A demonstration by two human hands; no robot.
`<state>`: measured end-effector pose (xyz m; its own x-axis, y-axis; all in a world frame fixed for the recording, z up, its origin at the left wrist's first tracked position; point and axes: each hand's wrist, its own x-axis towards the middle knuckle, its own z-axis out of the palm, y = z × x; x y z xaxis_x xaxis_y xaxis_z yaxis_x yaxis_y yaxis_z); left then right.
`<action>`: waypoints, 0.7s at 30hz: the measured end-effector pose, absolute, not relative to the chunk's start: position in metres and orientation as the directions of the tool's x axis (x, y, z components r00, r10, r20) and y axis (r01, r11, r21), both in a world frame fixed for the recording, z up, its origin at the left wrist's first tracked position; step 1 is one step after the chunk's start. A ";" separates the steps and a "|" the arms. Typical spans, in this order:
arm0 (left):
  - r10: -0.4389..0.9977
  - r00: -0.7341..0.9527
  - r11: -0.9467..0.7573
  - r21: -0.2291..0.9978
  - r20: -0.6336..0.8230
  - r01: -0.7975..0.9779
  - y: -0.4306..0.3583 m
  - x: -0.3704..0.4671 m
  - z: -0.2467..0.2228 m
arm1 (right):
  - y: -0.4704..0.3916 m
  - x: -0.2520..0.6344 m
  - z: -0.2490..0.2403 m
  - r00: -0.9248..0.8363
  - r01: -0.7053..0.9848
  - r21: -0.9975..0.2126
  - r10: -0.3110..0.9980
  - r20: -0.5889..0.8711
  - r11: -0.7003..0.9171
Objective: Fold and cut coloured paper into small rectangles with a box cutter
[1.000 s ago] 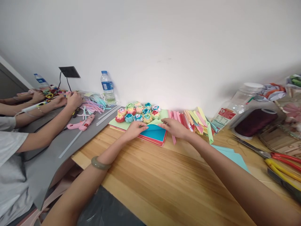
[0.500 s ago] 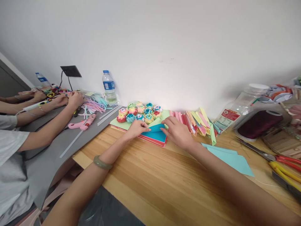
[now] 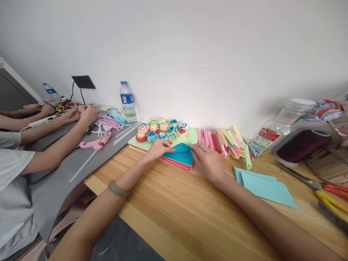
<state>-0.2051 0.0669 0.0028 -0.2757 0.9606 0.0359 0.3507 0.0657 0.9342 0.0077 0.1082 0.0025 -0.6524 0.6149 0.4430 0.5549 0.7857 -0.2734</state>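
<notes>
Blue paper lies over a stack of coloured sheets on the wooden table, its far edge lifted and curved. My left hand pinches its left corner between thumb and fingers. At the right corner, my right hand holds the edge between thumb and fingertips. Just behind are folded paper flowers in several colours, on a light green sheet. Folded paper strips stand in a row beyond my right hand.
Light blue sheets, scissors, yellow-handled pliers, a thread spool and a clear jar lie right. Leftward are a pink glue gun, a water bottle and another person's hands.
My right hand has shifted slightly right and down, its fingers now closer together on the paper's edge. The blue paper's raised edge looks more rounded. My left hand keeps its pinch.
</notes>
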 end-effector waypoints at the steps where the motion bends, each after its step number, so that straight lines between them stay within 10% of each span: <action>1: 0.959 -0.281 0.067 0.935 0.036 0.348 0.067 -0.205 0.003 | 0.107 0.008 0.001 -0.660 0.549 -0.267 0.607 0.442 0.792; 21: 0.981 -0.155 -0.046 0.915 0.116 0.400 0.062 -0.215 0.002 | 0.110 0.008 -0.003 -0.714 0.511 -0.299 0.592 0.375 0.806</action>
<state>-0.2150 0.0616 0.0023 -0.1548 0.9811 0.1164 0.3999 -0.0455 0.9154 0.0083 0.1096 -0.0030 -0.7138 0.5915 0.3750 0.5107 0.8060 -0.2992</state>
